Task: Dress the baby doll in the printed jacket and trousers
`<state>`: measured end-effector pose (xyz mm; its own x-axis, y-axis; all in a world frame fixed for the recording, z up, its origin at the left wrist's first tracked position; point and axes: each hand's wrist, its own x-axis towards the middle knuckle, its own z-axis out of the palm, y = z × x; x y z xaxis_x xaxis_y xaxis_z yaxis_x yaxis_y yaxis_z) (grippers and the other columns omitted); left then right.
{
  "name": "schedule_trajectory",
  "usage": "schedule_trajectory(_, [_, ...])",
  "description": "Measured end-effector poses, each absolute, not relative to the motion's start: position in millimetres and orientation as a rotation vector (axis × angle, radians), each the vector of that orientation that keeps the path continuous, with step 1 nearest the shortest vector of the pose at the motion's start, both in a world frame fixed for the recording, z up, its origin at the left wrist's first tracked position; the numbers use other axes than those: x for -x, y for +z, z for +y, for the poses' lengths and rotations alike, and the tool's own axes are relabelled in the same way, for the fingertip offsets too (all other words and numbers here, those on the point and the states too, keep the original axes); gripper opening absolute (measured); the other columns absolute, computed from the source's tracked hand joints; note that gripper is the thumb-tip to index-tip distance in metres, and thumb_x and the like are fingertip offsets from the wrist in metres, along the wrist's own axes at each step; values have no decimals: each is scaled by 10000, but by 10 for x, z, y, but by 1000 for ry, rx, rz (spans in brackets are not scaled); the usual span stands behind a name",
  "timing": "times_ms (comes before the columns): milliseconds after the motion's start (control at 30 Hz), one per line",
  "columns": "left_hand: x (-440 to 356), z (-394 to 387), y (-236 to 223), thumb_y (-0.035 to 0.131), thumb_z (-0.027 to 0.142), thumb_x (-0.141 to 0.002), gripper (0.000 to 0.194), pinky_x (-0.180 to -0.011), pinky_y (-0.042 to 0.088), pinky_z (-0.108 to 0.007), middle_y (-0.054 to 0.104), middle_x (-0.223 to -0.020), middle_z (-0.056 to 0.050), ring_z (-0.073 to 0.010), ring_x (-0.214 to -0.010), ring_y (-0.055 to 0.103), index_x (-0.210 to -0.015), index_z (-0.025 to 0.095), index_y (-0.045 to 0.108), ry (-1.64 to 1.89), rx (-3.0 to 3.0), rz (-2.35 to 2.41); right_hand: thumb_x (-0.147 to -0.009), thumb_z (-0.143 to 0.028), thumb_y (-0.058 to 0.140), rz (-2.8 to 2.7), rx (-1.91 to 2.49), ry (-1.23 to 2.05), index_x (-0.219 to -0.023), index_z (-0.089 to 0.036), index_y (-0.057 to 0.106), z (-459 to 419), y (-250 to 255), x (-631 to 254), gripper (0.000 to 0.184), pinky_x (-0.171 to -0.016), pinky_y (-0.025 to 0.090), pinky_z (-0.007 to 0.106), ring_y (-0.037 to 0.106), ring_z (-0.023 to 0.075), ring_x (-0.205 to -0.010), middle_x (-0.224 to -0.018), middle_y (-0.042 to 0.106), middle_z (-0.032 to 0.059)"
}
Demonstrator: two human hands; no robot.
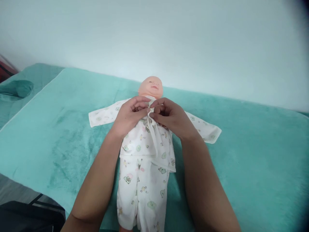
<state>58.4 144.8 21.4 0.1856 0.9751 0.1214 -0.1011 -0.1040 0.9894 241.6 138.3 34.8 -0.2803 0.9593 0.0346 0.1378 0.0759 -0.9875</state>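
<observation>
A baby doll (151, 87) lies on its back, its head away from me. It wears a white printed wrap shirt (138, 141) and matching trousers (142, 193). At the chest, just below the neck, my left hand (131, 114) pinches a white fabric tie (151, 127) of the shirt between thumb and fingers. Facing it, my right hand (172, 117) is closed on the ties too, thumb against fingertips. The loose tie ends hang down the shirt front. The exact loop between my fingertips is partly hidden. Both long sleeves stretch out sideways, and the shirt's lower right corner hangs over the trousers.
A green plush cover (253, 154) spreads over the bed under the doll. Behind it rises a pale wall (154, 38). An oval hole (16, 89) shows at the left end of the bed. A black object (29, 216) stands at the lower left.
</observation>
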Motion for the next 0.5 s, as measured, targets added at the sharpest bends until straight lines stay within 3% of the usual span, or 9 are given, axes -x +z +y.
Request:
schedule_trajectory(233, [-582,1443,242,732,214,-798,229,-780,504,-286,742,-936,-5,-133,-828,664,-1024,240,709,1171,-1290,879,-774,-361,803,-1524,1132,1316,-1013,-247,625,1374,369,-2410,319,-521,344,229,440,86,-552,-636,504,-85])
schedule_trajectory(500, [-584,1417,249,678,260,-869,125,-755,482,-278,681,-901,-8,-135,-833,618,-988,243,714,1220,-1392,975,-835,-417,758,-1447,1130,1330,-944,-238,623,1394,336,-2424,249,-484,345,227,470,84,-525,-661,585,-57])
